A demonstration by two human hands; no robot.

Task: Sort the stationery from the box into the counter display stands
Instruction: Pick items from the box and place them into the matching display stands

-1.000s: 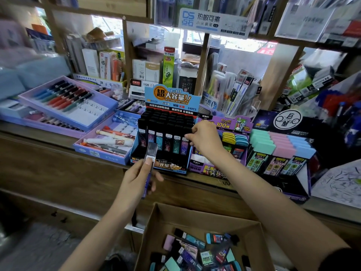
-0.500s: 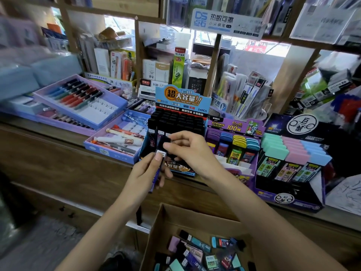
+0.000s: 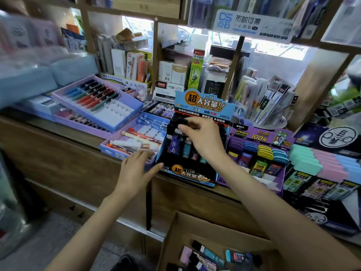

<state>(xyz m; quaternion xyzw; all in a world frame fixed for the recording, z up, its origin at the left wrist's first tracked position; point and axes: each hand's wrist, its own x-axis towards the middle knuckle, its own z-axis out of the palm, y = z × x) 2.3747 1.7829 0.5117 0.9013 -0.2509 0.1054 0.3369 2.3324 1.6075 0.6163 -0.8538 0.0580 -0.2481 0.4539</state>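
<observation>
Right hand pinching slim lead case by black cap, thumb and forefinger curling round it, at left front row of blue-and-black display stand on wooden surface. Stand header reading "1-10", "2B/0.7MM", "24PCS". Case showing pale label over purple body. Left hand spreading straight fingers beside stand's lower left corner, holding nothing. Purple stand alongside reading "100". White box behind reading "1120". Cardboard box below holding teal, black, pink cases.
</observation>
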